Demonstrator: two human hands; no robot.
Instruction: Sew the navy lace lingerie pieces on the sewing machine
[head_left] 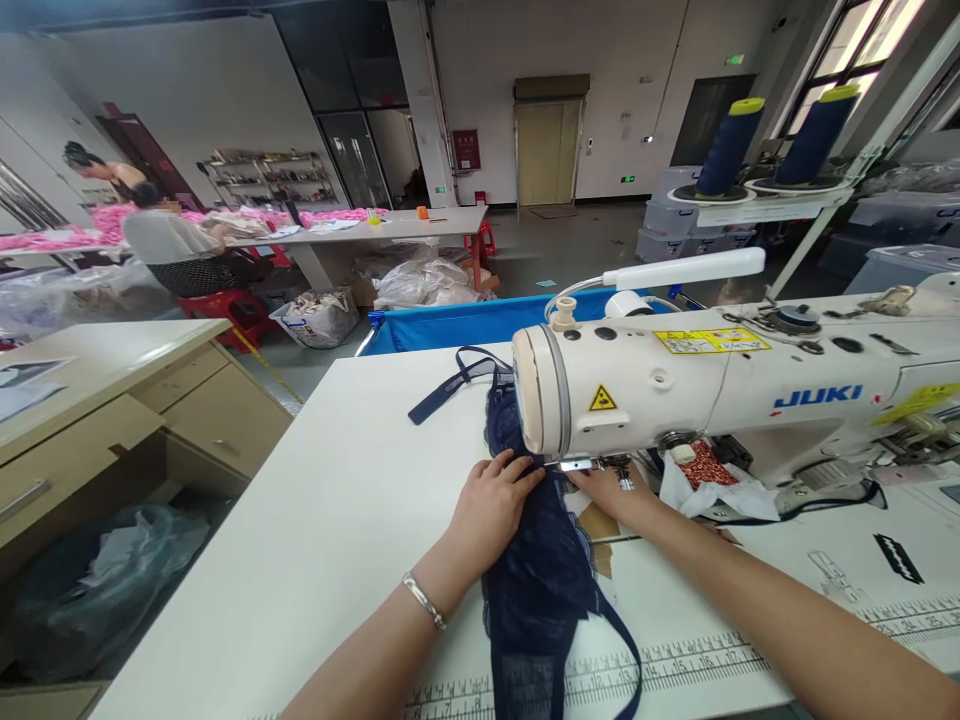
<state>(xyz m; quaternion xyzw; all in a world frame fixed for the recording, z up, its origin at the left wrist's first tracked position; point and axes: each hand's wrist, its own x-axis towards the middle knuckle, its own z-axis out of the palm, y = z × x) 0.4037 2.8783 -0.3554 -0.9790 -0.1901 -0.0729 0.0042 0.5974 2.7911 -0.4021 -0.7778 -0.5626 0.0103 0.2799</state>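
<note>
A navy blue bra (541,560) with lace edging and straps lies lengthwise on the white sewing table, its upper part beside and partly behind the head of the sewing machine (615,385). My left hand (495,505) rests flat on the bra, fingers stretched out towards the needle area. From the right, my right hand (609,492) reaches under the machine head, with its fingers extended to the bra's right edge. The needle and presser foot parts (624,472) hide some of those fingers. One loose strap (450,388) lies on the table beyond my left hand.
A black blade (898,558) lies on the table at right. Printed ruler tape (675,665) runs along the front edge. Red patterned cloth (709,466) sits under the machine arm. Two navy thread cones (729,150) stand behind. A person (176,245) sits at a far table.
</note>
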